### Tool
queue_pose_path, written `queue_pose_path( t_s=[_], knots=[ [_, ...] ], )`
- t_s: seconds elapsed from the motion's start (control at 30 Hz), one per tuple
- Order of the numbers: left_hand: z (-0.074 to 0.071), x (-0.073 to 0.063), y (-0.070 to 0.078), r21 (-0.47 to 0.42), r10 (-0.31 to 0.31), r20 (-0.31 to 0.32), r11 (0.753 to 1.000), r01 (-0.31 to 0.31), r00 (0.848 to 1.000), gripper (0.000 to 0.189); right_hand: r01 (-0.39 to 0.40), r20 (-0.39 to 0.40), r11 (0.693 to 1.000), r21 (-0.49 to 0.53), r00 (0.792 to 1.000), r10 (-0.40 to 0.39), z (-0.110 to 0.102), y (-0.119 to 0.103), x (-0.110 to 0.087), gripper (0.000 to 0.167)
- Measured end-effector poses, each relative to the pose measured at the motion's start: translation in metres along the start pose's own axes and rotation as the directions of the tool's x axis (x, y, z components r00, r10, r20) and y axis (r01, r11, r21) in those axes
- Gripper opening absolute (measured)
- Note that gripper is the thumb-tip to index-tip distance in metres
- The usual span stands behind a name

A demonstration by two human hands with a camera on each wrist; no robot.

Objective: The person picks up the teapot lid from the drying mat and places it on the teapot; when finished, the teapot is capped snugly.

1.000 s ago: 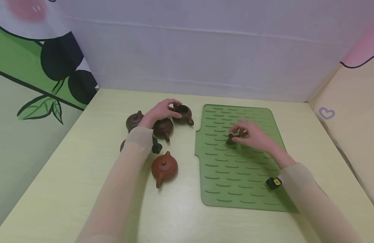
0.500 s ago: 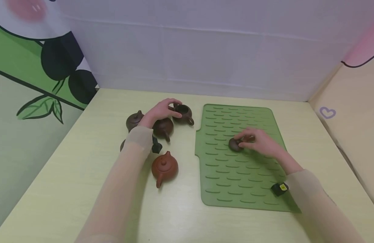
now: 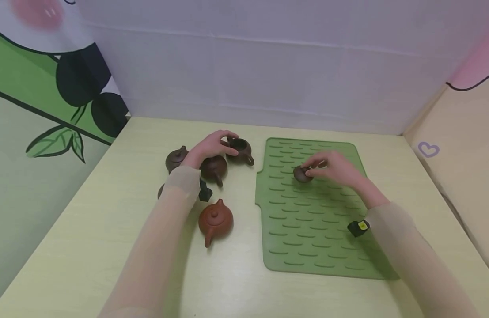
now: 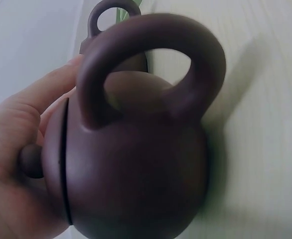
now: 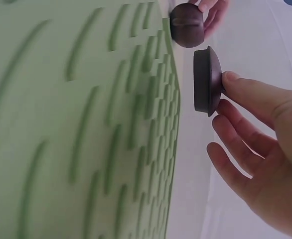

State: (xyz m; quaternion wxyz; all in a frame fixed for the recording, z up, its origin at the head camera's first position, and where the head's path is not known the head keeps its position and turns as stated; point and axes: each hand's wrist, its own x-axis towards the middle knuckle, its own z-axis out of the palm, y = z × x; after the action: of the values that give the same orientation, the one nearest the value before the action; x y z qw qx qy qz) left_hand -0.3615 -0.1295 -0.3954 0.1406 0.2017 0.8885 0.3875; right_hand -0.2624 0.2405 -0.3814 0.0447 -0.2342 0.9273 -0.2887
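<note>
A dark brown teapot (image 3: 239, 155) without its lid stands at the back of the table, its round mouth facing up. My left hand (image 3: 212, 145) grips it at its left side with thumb and fingers. Above the green mat, my right hand (image 3: 333, 170) pinches a dark teapot lid (image 3: 302, 174) by its top. In the right wrist view this lid (image 5: 208, 82) is held edge-on, its rimmed underside turned to the mat, clear of the surface. Close to the left wrist camera is a lidded dark teapot (image 4: 136, 174), which hides part of the left hand (image 4: 16, 139).
A green ridged mat (image 3: 292, 260) lies on the right of the pale table (image 3: 228, 282). Left of it stand a reddish-brown teapot (image 3: 215, 221) and several dark ones, including a teapot (image 3: 214, 168) under the left wrist and another teapot (image 3: 175, 159) farther left.
My right hand, with the lid, has shifted toward me and then back away and slightly left, and the lid's tilt has changed. The left hand and the teapots have stayed put.
</note>
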Motion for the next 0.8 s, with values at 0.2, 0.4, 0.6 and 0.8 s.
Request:
queue_pose_path(
  t_s=[0.2,0.4,0.6,0.8],
  knots=[
    [-0.003,0.001,-0.003,0.015,0.015,0.030,1.000,-0.016,0.999,0.063,-0.025,-0.006,1.000,0.018,1.000,0.025,-0.003,-0.019,0.026,0.025],
    [-0.010,0.001,-0.007,0.003,0.028,0.080,1.000,-0.029,0.996,0.067,0.032,-0.055,0.998,0.054,0.998,-0.029,0.002,-0.036,0.053,0.025],
    [-0.015,0.001,-0.013,-0.066,0.028,0.110,0.998,-0.020,0.994,0.067,0.041,-0.136,0.994,0.106,0.990,-0.026,0.010,-0.048,0.082,0.023],
    [-0.015,0.004,-0.020,-0.078,0.055,0.102,0.996,-0.047,0.993,0.064,0.058,-0.199,0.988,0.144,0.980,-0.028,0.020,-0.064,0.112,0.023]
  ],
)
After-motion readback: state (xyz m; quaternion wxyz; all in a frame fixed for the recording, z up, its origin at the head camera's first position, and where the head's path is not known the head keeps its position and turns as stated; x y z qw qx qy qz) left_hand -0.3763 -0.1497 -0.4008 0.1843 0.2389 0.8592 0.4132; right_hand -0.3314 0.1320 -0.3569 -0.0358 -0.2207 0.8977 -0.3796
